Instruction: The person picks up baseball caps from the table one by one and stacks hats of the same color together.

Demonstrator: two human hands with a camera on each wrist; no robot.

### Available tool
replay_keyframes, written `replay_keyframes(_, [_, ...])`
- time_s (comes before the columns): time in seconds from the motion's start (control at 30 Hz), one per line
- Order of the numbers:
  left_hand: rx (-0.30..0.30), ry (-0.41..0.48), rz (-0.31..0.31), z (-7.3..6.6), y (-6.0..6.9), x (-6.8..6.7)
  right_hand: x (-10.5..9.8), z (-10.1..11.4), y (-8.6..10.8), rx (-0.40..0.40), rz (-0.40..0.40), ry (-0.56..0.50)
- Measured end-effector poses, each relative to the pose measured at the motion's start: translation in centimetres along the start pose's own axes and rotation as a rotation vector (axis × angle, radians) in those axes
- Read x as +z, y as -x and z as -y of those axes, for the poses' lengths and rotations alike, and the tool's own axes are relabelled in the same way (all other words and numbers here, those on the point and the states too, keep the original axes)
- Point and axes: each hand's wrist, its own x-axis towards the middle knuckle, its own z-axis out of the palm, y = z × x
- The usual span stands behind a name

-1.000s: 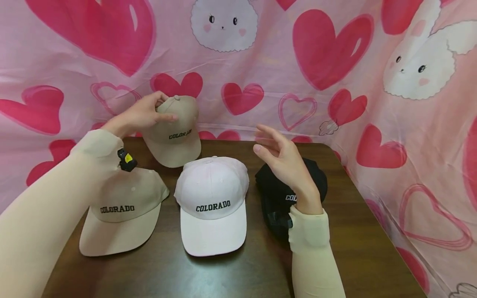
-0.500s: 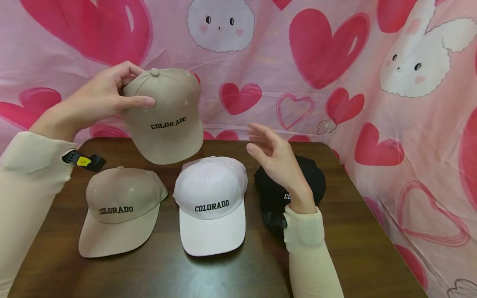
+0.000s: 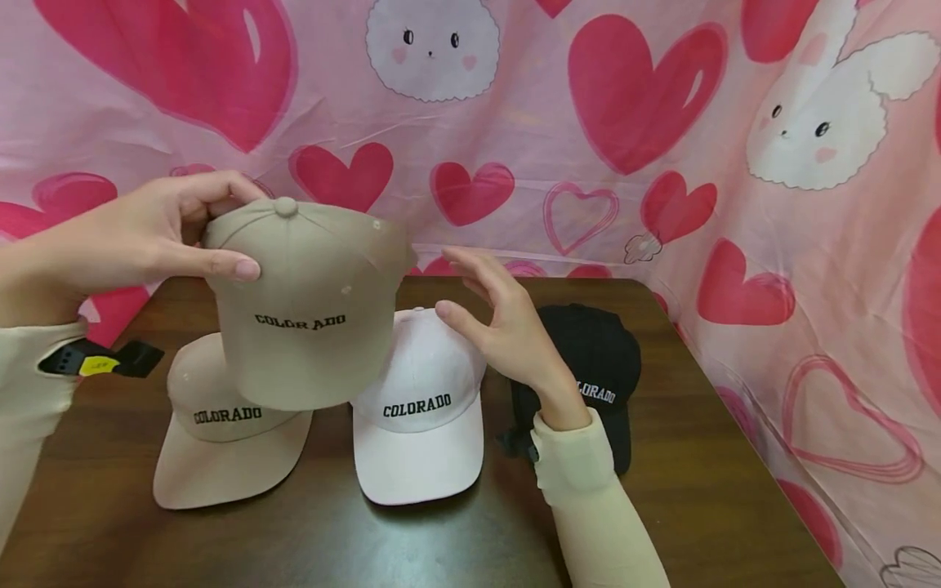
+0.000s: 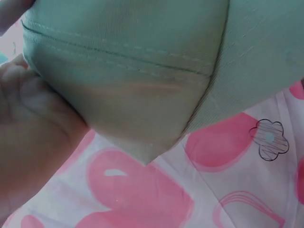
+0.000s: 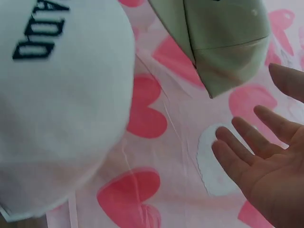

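A beige baseball cap (image 3: 316,278) with COLORADO lettering hangs in the air, gripped at its left side by my left hand (image 3: 154,233), thumb on the front and fingers behind the crown. In the left wrist view the cap (image 4: 123,61) fills the upper part, with the palm beside it. My right hand (image 3: 507,327) hovers with spread fingers above the gap between a white cap (image 3: 422,441) and a black cap (image 3: 603,351). Nothing is in that hand; the right wrist view shows the held cap (image 5: 232,47) just beyond its fingertips.
Another beige cap (image 3: 228,461) lies at the left of the dark wooden table (image 3: 706,457), partly covered by the held one. White and black caps lie to its right in the same row. A pink heart-patterned cloth (image 3: 529,98) hangs behind and along the right side.
My left hand has brought the held beige cap from the back of the table up, then nearer and lower, over the row. My right hand has shifted left, away from the black cap.
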Motion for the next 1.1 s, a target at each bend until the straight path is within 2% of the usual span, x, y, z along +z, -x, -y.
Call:
replay_keyframes(0.17, [0.020,0.038,0.124,0.3,1.2,1.1,1.8,0.6,-0.1,0.013,0.023,0.041])
replay_keyframes(0.3, [0.048,0.064,0.204,0.8,1.8,2.0,3.3,1.0,-0.2,0.014,0.071,0.047])
replay_keyframes(0.37, [0.063,0.081,0.237,1.1,2.1,2.4,3.9,1.2,-0.2,0.004,0.107,0.026])
replay_keyframes(0.53, [0.015,0.146,0.295,1.7,2.3,3.2,4.8,1.4,-0.2,0.007,0.220,-0.077])
replay_keyframes(0.63, [0.015,0.172,0.324,2.2,2.4,3.5,5.2,1.5,-0.1,0.028,0.261,-0.116])
replay_keyframes(0.8, [0.027,0.134,0.328,3.5,3.2,3.6,5.8,2.0,0.1,0.065,0.276,-0.129])
replay_keyframes(0.97, [-0.024,0.081,0.268,4.7,4.7,3.5,6.5,2.5,0.1,0.086,0.308,-0.171])
replay_keyframes(1.1, [-0.048,0.096,0.248,5.6,6.2,3.6,6.7,2.8,0.0,0.068,0.336,-0.224])
